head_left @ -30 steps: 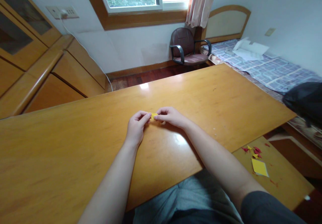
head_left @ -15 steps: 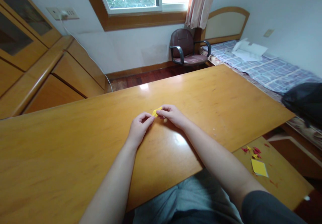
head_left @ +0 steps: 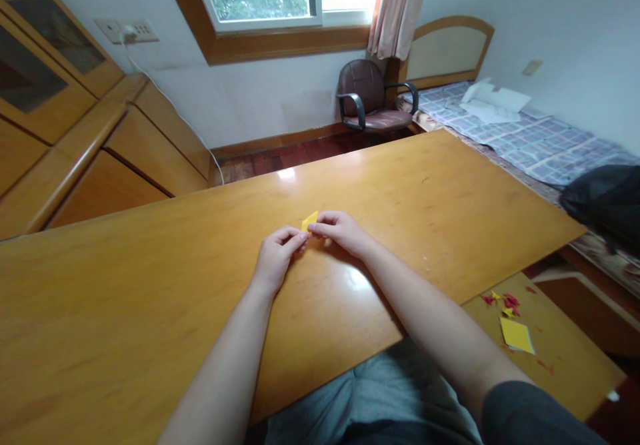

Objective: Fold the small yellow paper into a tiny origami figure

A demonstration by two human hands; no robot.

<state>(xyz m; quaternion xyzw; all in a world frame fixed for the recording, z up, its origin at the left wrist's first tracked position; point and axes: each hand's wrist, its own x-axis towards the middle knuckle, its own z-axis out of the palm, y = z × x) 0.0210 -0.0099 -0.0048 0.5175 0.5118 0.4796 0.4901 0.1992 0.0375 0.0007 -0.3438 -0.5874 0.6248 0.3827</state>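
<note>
A small folded piece of yellow paper (head_left: pixel 310 220) is held between both hands, just over the glossy wooden table (head_left: pixel 150 285). My left hand (head_left: pixel 279 253) pinches its lower left corner between thumb and fingers. On the other side, my right hand (head_left: pixel 343 232) grips the lower right edge, thumb toward me and fingers curled behind. The paper's upper part sticks up above the fingertips. Its lower folds are hidden by my fingers.
On a lower wooden surface (head_left: pixel 565 358) at right lie a stack of yellow paper squares (head_left: pixel 517 335) and several small red and yellow folded paper pieces (head_left: pixel 510 304). Beyond the table stand an office chair (head_left: pixel 370 95) and a bed with a checked sheet (head_left: pixel 550 138).
The yellow paper now stands more upright, with more of it showing above the fingers. My right fingers have slid down to its lower edge, closer to my left fingertips.
</note>
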